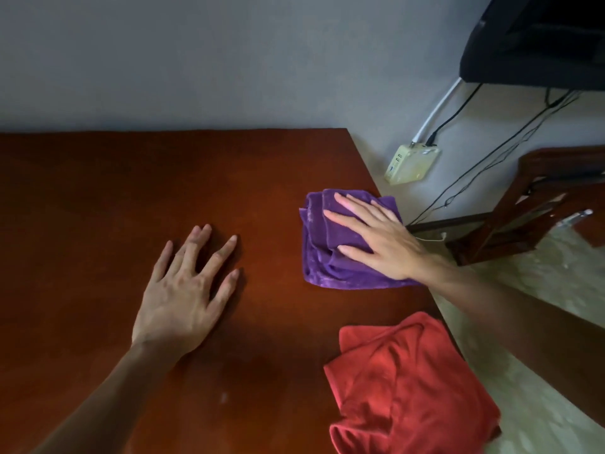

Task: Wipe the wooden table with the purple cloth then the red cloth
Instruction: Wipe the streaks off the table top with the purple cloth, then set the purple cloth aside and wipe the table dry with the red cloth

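Here, the right hand (376, 239) lies flat on the purple cloth (330, 257), with its fingers straight and spread out, pressing down on it. The purple cloth is bunched up and sits on the wooden desk (131, 178), close to the desk's right edge. One corner of it reaches that edge. The left hand (183, 296) lies flat on the bare desk too, fingers straight and spread, holding nothing. The two hands are well apart, with brown wood between them. The red cloth (409, 388) is crumpled up on the desk, nearer to the person than the purple cloth, and it hangs a little over the right edge. The two cloths do not touch. Past the desk, on the floor by the wall, there is a pale power strip (411, 165) with wires going into it. A dark wooden chair (537, 204) stands to the right.
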